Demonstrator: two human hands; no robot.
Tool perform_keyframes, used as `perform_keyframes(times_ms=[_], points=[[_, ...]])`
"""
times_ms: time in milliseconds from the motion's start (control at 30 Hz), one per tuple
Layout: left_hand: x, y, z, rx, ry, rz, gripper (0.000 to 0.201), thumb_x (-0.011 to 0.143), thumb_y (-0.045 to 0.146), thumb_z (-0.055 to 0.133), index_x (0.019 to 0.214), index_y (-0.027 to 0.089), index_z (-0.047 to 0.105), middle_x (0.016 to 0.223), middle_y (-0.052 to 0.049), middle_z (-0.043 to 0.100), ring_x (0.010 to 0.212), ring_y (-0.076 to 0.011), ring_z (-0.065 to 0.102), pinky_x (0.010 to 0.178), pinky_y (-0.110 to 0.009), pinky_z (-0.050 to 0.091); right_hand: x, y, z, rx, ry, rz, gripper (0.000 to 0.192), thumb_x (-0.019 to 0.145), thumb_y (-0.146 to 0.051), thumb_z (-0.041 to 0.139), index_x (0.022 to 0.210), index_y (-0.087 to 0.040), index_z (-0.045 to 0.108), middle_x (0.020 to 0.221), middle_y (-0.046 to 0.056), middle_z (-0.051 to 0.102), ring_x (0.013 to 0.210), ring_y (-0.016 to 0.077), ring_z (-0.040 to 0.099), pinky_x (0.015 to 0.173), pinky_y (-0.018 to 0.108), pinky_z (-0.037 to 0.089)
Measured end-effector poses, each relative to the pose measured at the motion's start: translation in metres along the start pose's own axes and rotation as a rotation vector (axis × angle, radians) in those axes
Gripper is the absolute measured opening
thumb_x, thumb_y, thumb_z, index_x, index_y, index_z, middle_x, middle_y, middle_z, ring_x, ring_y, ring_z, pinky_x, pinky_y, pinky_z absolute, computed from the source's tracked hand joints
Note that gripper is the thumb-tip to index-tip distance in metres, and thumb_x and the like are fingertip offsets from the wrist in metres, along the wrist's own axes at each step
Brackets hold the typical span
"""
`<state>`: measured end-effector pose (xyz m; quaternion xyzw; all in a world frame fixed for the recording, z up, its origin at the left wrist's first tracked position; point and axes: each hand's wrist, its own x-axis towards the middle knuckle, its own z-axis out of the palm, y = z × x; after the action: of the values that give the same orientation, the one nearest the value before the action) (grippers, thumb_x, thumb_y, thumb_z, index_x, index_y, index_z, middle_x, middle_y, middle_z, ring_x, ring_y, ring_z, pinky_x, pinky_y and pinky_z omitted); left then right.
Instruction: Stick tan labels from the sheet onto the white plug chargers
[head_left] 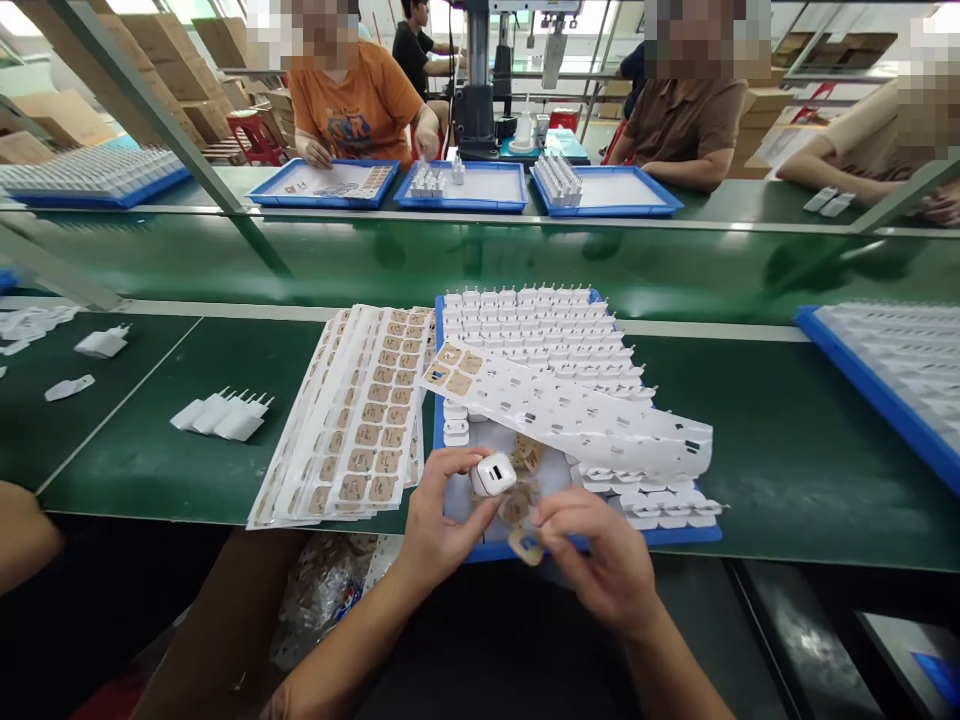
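Between the thumb and fingers of my left hand (442, 520) is a white USB charger (495, 474), its port face turned up toward me. My right hand (600, 555) is closed in a pinch on a small tan sticker (526, 546), just right of the charger and apart from it. Behind both hands a blue tray (491, 551) holds rows of white chargers (536, 325). A partly used sticker sheet (577, 405) lies slantwise across them. Left of the tray, a fanned pile of sticker sheets (352, 420) with tan labels rests on the green table.
Several white chargers (223, 414) lie in a group at the left. Another blue tray of chargers (892, 390) is at the right edge. Across the green divider (337, 255), people sit at trays. A plastic bag (322, 590) is below the table edge.
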<state>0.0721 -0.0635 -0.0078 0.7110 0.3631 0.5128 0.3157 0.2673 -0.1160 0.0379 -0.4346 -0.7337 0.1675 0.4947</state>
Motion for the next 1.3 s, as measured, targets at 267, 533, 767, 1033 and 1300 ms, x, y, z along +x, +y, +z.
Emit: perform_keyframes(times_ms=[267,533,767,1033,1300], points=[[0.005,-0.016,-0.056,0.231,0.253,-0.071,0.05,0.082,0.018,0.069,0.13,0.023,0.058,0.116,-0.009,0.066,0.105,-0.0222,0.067,0.089,-0.034,0.057,-0.019,0.046,0.016,-0.664,-0.045,0.142,0.031,0.102,-0.034,0.047,0.122,-0.023,0.068,0.12,0.011,0.075,0.085,0.025,0.078,0.063,0.032,0.059],[0.012,-0.092,-0.197,0.763,0.547,-0.417,0.034,0.081,0.037,0.07,0.107,0.019,0.058,0.111,-0.009,0.067,0.109,-0.0278,0.064,0.1,-0.044,0.051,-0.007,0.049,0.01,-0.538,-0.079,0.058,0.032,0.103,-0.044,0.044,0.109,-0.026,0.07,0.103,0.005,0.079,0.074,0.0191,0.078,0.05,0.024,0.057],[0.007,-0.125,-0.234,0.905,0.542,-0.498,0.03,0.07,0.038,0.072,0.089,0.019,0.059,0.112,-0.015,0.059,0.124,-0.0401,0.046,0.114,-0.06,0.028,-0.004,0.041,0.013,-0.469,-0.059,0.121,0.024,0.101,-0.038,0.05,0.11,-0.026,0.07,0.104,0.006,0.077,0.074,0.0199,0.075,0.058,0.028,0.059],[0.061,-0.072,-0.18,0.466,0.275,-0.56,0.041,0.083,0.05,0.059,0.108,0.017,0.06,0.123,-0.018,0.061,0.121,-0.0396,0.053,0.106,-0.057,0.04,0.043,0.032,0.026,-0.405,-0.029,-0.056,0.024,0.098,-0.019,0.055,0.116,-0.025,0.069,0.104,0.009,0.074,0.094,0.0276,0.069,0.085,0.046,0.057],[0.145,-0.07,-0.061,-0.037,-0.293,-0.652,0.043,0.069,0.058,0.077,0.082,0.019,0.065,0.078,-0.003,0.071,0.073,-0.0211,0.068,0.059,-0.027,0.051,0.084,0.046,0.06,-0.341,-0.085,0.004,0.028,0.098,-0.018,0.05,0.117,-0.023,0.069,0.11,0.012,0.072,0.101,0.0302,0.065,0.09,0.052,0.055]])
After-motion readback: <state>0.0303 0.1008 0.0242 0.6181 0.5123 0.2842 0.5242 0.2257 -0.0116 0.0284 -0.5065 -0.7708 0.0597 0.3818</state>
